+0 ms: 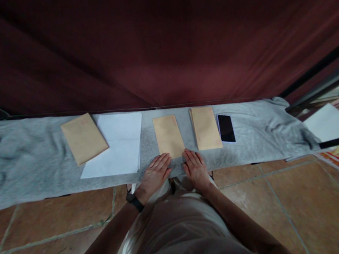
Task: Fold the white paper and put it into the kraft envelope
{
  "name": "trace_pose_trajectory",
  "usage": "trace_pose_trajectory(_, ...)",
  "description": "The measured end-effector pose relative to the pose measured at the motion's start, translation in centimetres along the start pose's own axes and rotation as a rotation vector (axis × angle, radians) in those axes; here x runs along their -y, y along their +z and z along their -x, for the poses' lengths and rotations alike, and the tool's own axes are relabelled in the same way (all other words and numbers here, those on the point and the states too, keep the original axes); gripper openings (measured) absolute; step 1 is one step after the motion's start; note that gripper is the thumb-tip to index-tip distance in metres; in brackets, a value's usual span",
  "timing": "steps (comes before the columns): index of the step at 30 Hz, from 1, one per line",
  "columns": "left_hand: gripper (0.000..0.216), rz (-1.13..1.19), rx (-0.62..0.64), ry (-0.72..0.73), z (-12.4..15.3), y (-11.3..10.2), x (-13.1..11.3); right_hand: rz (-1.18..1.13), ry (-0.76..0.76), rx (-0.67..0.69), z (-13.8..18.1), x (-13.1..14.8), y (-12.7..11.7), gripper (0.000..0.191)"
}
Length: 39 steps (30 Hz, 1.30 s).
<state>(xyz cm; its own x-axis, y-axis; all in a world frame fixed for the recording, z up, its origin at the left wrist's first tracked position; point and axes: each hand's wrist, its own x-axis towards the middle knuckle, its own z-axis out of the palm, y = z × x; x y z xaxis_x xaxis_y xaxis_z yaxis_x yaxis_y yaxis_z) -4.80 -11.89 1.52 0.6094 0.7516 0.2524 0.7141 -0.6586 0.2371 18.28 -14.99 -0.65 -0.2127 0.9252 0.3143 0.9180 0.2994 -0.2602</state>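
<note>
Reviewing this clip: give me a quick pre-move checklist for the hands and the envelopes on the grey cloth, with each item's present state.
1. Both hands free: left hand and right hand lie flat, open, holding nothing: ok.
2. The middle envelope lies flat and uncovered, just beyond the hands: ok.
3. Hands touching its near edge: cannot tell.
4. The right envelope lies apart from the middle envelope: ok.
5. The left envelope clear of the white paper: not ok, it overlaps the sheet.
6. The phone lies beside the right envelope, not on it: ok.
</note>
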Motion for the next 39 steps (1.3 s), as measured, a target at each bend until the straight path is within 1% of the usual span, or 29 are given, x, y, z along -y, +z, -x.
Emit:
trace_pose_trajectory(8,0.044,-0.043,0.006,0.0,-1.5,0.3,-0.5,0.008,-0.002,-0.014,0.2,-0.1,0.3,0.049)
trace_pose_trajectory(13,0.052,-0.044,0.076,0.047,-2.3,0.7,-0.8,0.005,-0.005,-0.006,0.2,-0.1,0.3,0.049)
trace_pose_trajectory(18,0.054,-0.046,0.11,0.086,-2.4,0.4,-0.8,-0.001,0.0,0.001,0.1,0.0,0.1,0.048)
trace_pose_trajectory(22,0.053,-0.036,0.107,0.104,-2.5,0.3,-0.8,0.005,-0.006,0.028,-0.1,0.0,0.0,0.046)
trace_pose_trajectory(28,0.053,-0.021,0.117,0.082,-2.4,0.4,-0.9,-0.003,-0.01,0.022,-0.1,0.0,-0.1,0.046)
trace_pose_trajectory(31,0.054,-0.013,0.103,0.077,-2.3,0.5,-0.9,-0.017,-0.011,0.026,-0.1,0.0,-0.1,0.046)
trace_pose_trajectory(39,0.049,-0.002,0.052,0.07,-1.8,1.1,-0.6,-0.088,-0.02,-0.034,0.2,-0.4,0.4,0.046)
